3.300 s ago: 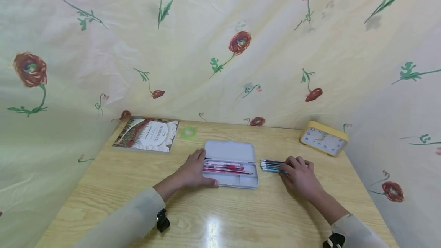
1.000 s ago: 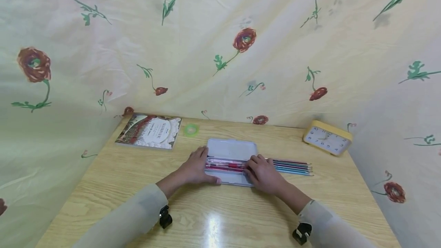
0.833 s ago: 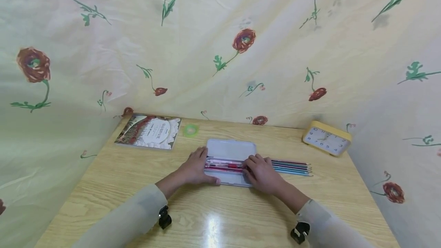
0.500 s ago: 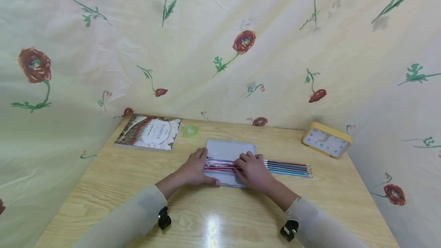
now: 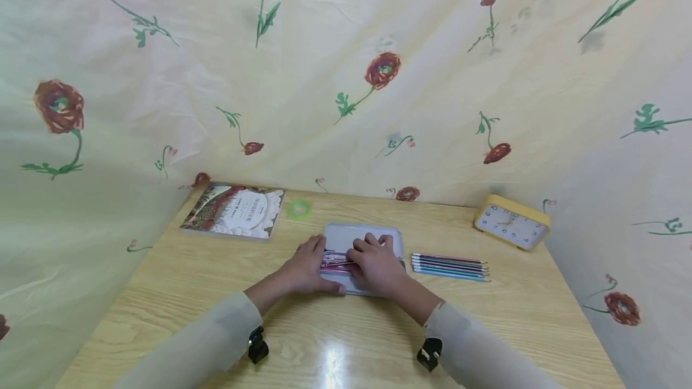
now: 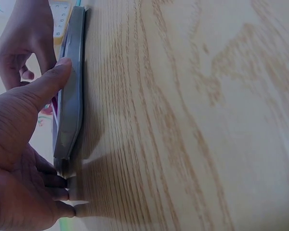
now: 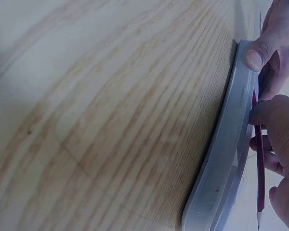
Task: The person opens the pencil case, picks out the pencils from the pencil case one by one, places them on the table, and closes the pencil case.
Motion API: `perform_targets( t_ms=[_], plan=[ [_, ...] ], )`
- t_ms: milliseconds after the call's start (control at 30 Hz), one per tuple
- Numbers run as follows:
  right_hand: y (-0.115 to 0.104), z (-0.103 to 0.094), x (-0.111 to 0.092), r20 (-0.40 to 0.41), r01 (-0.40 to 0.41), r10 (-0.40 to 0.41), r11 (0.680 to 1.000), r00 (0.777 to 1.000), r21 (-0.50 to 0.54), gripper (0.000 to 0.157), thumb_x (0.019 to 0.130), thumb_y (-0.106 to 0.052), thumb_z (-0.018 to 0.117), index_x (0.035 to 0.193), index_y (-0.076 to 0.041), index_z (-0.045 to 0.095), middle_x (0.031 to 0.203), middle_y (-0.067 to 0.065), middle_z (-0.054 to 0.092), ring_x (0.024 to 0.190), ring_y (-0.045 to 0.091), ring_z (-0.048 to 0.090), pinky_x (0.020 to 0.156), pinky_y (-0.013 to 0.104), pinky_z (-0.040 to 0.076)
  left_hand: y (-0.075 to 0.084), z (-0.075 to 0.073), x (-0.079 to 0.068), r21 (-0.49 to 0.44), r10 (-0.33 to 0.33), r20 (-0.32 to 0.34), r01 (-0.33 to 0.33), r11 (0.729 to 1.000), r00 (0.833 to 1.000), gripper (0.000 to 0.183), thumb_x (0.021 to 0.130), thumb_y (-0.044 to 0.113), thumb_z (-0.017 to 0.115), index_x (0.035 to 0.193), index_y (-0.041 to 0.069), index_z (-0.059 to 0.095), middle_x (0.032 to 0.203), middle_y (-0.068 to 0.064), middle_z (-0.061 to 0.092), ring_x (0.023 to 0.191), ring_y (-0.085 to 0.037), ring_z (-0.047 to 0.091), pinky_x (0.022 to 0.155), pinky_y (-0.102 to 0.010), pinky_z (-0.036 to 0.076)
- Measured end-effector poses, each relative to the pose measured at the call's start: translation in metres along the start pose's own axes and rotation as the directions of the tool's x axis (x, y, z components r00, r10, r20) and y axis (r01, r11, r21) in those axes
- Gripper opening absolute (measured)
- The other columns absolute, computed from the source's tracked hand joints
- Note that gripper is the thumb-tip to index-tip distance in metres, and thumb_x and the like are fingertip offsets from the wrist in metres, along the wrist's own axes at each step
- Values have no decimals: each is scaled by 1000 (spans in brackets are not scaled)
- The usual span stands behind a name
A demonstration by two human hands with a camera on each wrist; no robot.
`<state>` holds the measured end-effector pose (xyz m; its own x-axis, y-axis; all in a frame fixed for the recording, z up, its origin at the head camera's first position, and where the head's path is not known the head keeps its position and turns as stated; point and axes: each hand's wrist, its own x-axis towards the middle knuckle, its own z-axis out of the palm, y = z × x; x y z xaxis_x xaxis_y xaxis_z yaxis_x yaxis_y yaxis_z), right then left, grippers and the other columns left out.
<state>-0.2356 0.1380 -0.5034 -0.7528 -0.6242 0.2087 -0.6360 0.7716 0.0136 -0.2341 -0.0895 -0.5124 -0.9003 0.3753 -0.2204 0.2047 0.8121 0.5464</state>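
Note:
A white pencil case (image 5: pixel 337 236) lies with its lid folded back, with pink and red pens (image 5: pixel 331 265) in its rear compartment. My left hand (image 5: pixel 307 269) holds the case at its left end; in the left wrist view its thumb (image 6: pixel 58 74) presses the front wall (image 6: pixel 71 108). Over the middle of the case, my right hand (image 5: pixel 378 266) pinches a dark red pencil (image 7: pixel 260 168), its sharpened tip pointing right along the case. The right hand covers much of the case's right half in the head view.
Several pencils (image 5: pixel 450 268) lie in a neat row right of the case. Behind stand a yellow clock (image 5: pixel 510 222) at right, a green tape roll (image 5: pixel 300 209) and a book (image 5: pixel 235 210) at left. A flowered cloth (image 5: pixel 303 77) hangs along the table's back edge.
My right hand has gone from the pencil row to the case, then slid left along it to the middle, uncovering the row's left ends. The left hand stays on the case.

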Motion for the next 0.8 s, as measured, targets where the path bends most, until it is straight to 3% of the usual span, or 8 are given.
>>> perform_targets(
  t_ms=[333, 800],
  plan=[
    [9, -8, 1, -51, 0, -1, 1000, 999, -17, 13, 101, -33, 83, 111, -24, 82, 106, -2, 63, 103, 22, 54, 100, 63, 51, 3, -5, 3, 10, 2, -15, -2, 1000, 1000, 141, 80, 72, 90, 176, 1, 16, 185, -23, 17, 171, -47, 20, 136, -61, 31],
    [31, -12, -21, -168, 12, -18, 999, 986, -35, 10, 98, -25, 86, 107, -24, 83, 103, -2, 60, 101, 24, 54, 98, 68, 52, 4, -1, -3, -24, 10, -20, -10, 1000, 1000, 141, 79, 68, 93, 175, -2, 18, 184, -25, 19, 171, -47, 20, 137, -60, 29]
  ],
)
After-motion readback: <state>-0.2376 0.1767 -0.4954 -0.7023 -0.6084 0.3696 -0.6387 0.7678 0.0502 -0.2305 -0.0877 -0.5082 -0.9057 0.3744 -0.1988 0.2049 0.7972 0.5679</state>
